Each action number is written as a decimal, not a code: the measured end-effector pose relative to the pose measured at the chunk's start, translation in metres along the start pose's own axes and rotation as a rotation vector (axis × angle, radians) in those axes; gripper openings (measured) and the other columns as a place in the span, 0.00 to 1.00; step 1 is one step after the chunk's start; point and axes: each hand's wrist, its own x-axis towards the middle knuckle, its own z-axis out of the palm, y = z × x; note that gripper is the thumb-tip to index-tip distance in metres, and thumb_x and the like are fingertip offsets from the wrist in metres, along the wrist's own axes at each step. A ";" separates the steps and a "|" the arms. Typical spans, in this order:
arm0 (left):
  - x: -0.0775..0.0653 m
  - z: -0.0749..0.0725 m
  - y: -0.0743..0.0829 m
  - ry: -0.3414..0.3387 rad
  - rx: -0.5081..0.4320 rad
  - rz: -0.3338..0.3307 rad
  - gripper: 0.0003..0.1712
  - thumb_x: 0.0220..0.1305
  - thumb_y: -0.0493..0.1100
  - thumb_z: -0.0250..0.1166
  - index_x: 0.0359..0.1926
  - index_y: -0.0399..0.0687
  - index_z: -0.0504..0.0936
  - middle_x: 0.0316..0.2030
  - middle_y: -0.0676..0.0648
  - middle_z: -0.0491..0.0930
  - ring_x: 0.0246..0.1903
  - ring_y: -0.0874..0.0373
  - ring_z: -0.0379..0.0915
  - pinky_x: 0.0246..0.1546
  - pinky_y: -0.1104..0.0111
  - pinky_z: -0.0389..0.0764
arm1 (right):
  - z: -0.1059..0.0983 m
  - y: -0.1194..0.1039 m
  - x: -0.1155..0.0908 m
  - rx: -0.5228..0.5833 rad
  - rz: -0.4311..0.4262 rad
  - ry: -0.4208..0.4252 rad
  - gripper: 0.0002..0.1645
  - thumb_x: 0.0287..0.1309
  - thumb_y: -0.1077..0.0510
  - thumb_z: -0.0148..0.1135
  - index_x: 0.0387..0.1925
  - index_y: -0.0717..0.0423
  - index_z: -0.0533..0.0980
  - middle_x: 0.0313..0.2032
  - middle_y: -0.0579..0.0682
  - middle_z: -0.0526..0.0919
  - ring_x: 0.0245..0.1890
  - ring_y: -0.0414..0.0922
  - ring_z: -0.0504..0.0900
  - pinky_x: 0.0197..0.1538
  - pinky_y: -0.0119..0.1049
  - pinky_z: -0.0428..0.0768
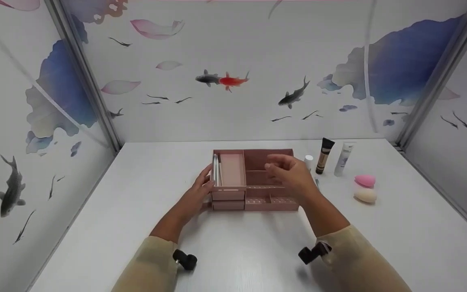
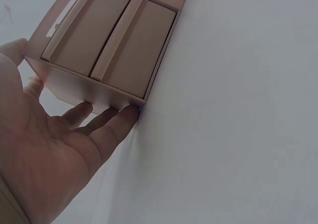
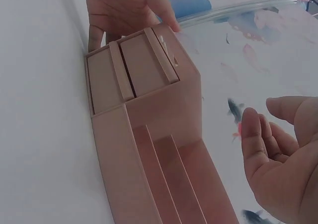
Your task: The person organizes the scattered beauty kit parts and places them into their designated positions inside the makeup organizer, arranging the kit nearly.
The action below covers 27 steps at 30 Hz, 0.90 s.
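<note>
A pink desktop organizer [image 1: 228,195] stands on the white table, with two small drawers [image 2: 135,47] at its left front and stepped compartments on its right. White slim sticks [image 1: 216,170] lie in its top left tray. My left hand [image 1: 198,192] rests against the organizer's left side; in the left wrist view its fingertips [image 2: 130,112] touch the side wall and the thumb is at the upper edge. Above the right compartments hovers my right hand [image 1: 292,174], fingers loosely bent, thumb apart from them and nothing between.
Right of the organizer stand a small white-capped bottle [image 1: 308,160], partly hidden, a black tube [image 1: 324,156] and a white tube [image 1: 343,159]. A pink sponge [image 1: 365,180] and a beige sponge [image 1: 365,196] lie farther right. White panels with painted fish enclose the table [image 1: 233,251].
</note>
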 end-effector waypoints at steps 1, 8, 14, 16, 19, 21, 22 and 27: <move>0.000 0.000 0.000 0.001 -0.001 0.002 0.35 0.80 0.72 0.49 0.80 0.98 0.47 0.87 0.49 0.47 0.84 0.40 0.54 0.75 0.32 0.66 | -0.004 0.001 -0.001 -0.012 -0.005 0.001 0.29 0.70 0.52 0.72 0.68 0.56 0.78 0.45 0.48 0.86 0.48 0.49 0.89 0.53 0.36 0.90; 0.000 0.001 0.001 0.006 0.000 0.002 0.34 0.80 0.71 0.48 0.81 0.96 0.47 0.87 0.49 0.47 0.84 0.38 0.51 0.76 0.30 0.63 | -0.037 0.007 -0.004 -0.068 0.035 0.047 0.32 0.72 0.50 0.70 0.71 0.55 0.75 0.46 0.47 0.83 0.48 0.44 0.86 0.52 0.33 0.88; 0.001 0.001 0.002 0.006 0.009 0.004 0.34 0.81 0.71 0.48 0.81 0.96 0.47 0.87 0.50 0.48 0.84 0.38 0.52 0.76 0.28 0.61 | -0.062 0.013 -0.009 -0.074 0.060 0.081 0.34 0.72 0.47 0.70 0.73 0.54 0.74 0.47 0.48 0.84 0.48 0.45 0.87 0.51 0.32 0.89; 0.001 0.001 0.002 0.009 0.011 0.006 0.34 0.81 0.70 0.48 0.81 0.96 0.47 0.86 0.50 0.49 0.84 0.38 0.52 0.76 0.29 0.61 | -0.069 0.016 -0.011 -0.065 0.061 0.087 0.34 0.72 0.47 0.70 0.73 0.54 0.73 0.47 0.48 0.84 0.48 0.47 0.88 0.54 0.36 0.90; 0.001 0.000 0.002 0.014 0.024 0.012 0.34 0.81 0.70 0.48 0.81 0.96 0.48 0.86 0.49 0.50 0.84 0.38 0.53 0.76 0.29 0.60 | -0.080 0.019 -0.014 -0.065 0.064 0.098 0.35 0.73 0.47 0.68 0.74 0.55 0.71 0.46 0.46 0.83 0.49 0.46 0.88 0.55 0.35 0.89; 0.001 0.000 0.002 0.017 0.035 0.018 0.34 0.81 0.70 0.48 0.81 0.95 0.47 0.86 0.48 0.50 0.84 0.37 0.53 0.77 0.28 0.59 | -0.088 0.021 -0.015 -0.073 0.070 0.106 0.35 0.75 0.48 0.67 0.76 0.56 0.70 0.46 0.45 0.82 0.48 0.43 0.88 0.54 0.33 0.89; 0.001 0.001 0.002 0.016 0.040 0.022 0.34 0.81 0.70 0.48 0.81 0.94 0.47 0.86 0.48 0.50 0.83 0.37 0.54 0.77 0.28 0.58 | -0.091 0.022 -0.016 -0.082 0.076 0.112 0.36 0.75 0.48 0.67 0.76 0.56 0.70 0.47 0.44 0.82 0.48 0.42 0.87 0.54 0.32 0.89; -0.001 0.001 0.002 0.008 0.019 0.013 0.33 0.81 0.70 0.48 0.80 0.98 0.47 0.86 0.51 0.50 0.84 0.38 0.53 0.77 0.30 0.61 | -0.106 0.026 -0.019 -0.144 0.105 0.148 0.38 0.74 0.45 0.67 0.77 0.54 0.69 0.49 0.45 0.82 0.46 0.38 0.87 0.52 0.29 0.88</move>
